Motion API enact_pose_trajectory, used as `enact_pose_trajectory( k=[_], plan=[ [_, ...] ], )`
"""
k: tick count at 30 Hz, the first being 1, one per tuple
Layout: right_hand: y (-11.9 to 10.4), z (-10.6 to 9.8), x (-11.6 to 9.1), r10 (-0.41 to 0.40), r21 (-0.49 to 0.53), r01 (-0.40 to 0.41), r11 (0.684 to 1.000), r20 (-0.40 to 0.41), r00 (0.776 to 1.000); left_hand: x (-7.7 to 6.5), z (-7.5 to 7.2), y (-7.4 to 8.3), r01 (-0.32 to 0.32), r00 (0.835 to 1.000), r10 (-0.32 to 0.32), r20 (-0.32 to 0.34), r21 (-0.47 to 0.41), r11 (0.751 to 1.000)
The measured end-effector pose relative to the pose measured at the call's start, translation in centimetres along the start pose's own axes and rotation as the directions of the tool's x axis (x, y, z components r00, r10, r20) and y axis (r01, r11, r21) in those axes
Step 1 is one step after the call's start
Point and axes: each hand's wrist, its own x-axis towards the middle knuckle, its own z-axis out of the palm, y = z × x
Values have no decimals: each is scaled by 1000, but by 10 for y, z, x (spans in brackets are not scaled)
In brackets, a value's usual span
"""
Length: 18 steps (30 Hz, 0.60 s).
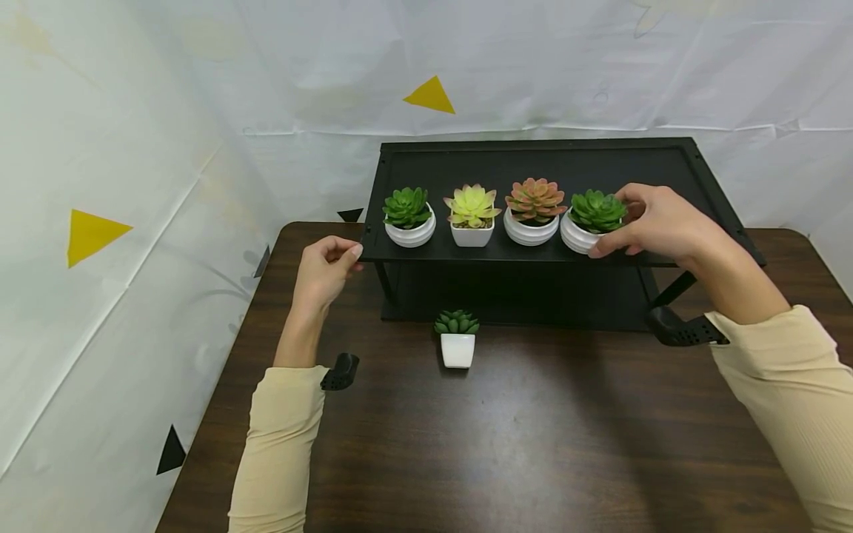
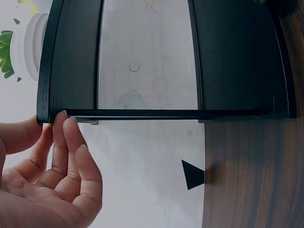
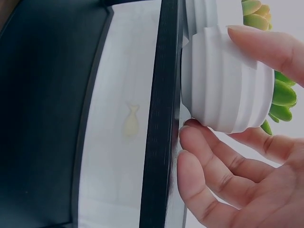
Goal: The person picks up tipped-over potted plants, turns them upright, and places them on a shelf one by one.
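On the top shelf of a black two-tier rack stand several potted succulents in a row. My right hand grips the rightmost one, a green succulent in a round ribbed white pot, with thumb and fingers on either side of the pot. The pot's base is right at the shelf surface. My left hand pinches the front left corner of the top shelf, thumb above and fingers below in the left wrist view. Left of the held plant are an orange-red succulent, a yellow-green succulent and another green succulent.
A small green succulent in a square white pot stands on the dark wooden table in front of the rack. Behind the table hangs a white sheet with yellow and black triangles. Black wrist cameras sit at both cuffs.
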Motion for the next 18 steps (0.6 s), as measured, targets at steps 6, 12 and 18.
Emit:
enact_pose_trajectory(
  k=[6,12,18],
  plan=[
    [1,-2,3,-2,15,3,1000,-5,1000,0,0,0,4,1000,-4,-1,-4,1000],
    [2,-2,5,-6,34,7,999,-19,1000,0,0,0,6,1000,-6,-1,-1,1000],
    [3,-1,7,-4,19,4,1000,-35,999,0,1,0,3,1000,-3,-1,0,1000]
  ],
)
